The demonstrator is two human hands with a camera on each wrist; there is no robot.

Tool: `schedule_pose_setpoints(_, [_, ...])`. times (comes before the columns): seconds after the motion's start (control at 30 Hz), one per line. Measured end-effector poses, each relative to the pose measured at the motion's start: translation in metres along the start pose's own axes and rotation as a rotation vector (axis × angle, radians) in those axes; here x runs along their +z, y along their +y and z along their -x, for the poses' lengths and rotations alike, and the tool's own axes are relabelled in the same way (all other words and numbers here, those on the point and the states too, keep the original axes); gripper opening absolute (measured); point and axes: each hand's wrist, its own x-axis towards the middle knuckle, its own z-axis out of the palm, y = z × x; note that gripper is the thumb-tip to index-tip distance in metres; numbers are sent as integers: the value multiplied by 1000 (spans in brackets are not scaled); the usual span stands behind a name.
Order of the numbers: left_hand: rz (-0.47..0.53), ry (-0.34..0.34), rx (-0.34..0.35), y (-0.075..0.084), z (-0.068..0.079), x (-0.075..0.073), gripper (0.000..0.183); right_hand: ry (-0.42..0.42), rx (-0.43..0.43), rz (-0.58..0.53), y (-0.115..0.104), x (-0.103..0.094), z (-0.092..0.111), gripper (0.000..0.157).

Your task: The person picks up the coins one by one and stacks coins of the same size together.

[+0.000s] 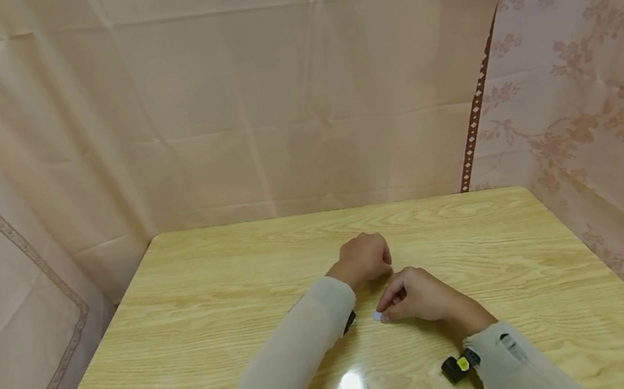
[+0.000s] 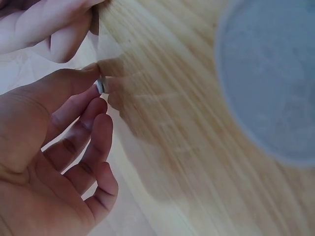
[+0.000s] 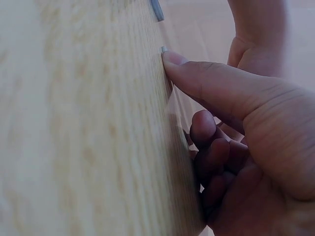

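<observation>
In the head view my left hand [image 1: 364, 258] reaches across the table, its fingers turned away. The left wrist view has my left hand [image 2: 44, 147] pinching a small pale piece with a dark edge [image 2: 101, 84] between thumb and finger, close over the tabletop. Nearer to me, my right hand [image 1: 422, 295] pinches a small flat white piece [image 1: 378, 316] low at the table. Its thumb [image 3: 211, 78] has a thin pale edge at the tip in the right wrist view; the other fingers curl beneath. A large pale grey disc [image 2: 270, 83] fills the right of the left wrist view.
Both hands work low over a wood-grain table [image 1: 226, 258]. A black wrist camera [image 1: 456, 368] hangs at the right sleeve; the left one is mostly hidden by the forearm. Beige cloth [image 1: 287, 92] hangs behind the table, and floral cloth [image 1: 599, 84] at the right.
</observation>
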Motion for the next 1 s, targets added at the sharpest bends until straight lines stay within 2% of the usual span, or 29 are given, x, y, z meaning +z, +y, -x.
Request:
schedule_pose_setpoints(0.17, [1,-6,20,-4,2,-3,2,2,-1,3,0,0,0,9])
schedule_pose_setpoints(0.67, [77,26,60,-16,9,-7,5,0,2,14,1,0,0,8])
schedule_pose_setpoints(1.0, [161,116,61,-29,25,-18,9,-3,15,18,0,0,0,7])
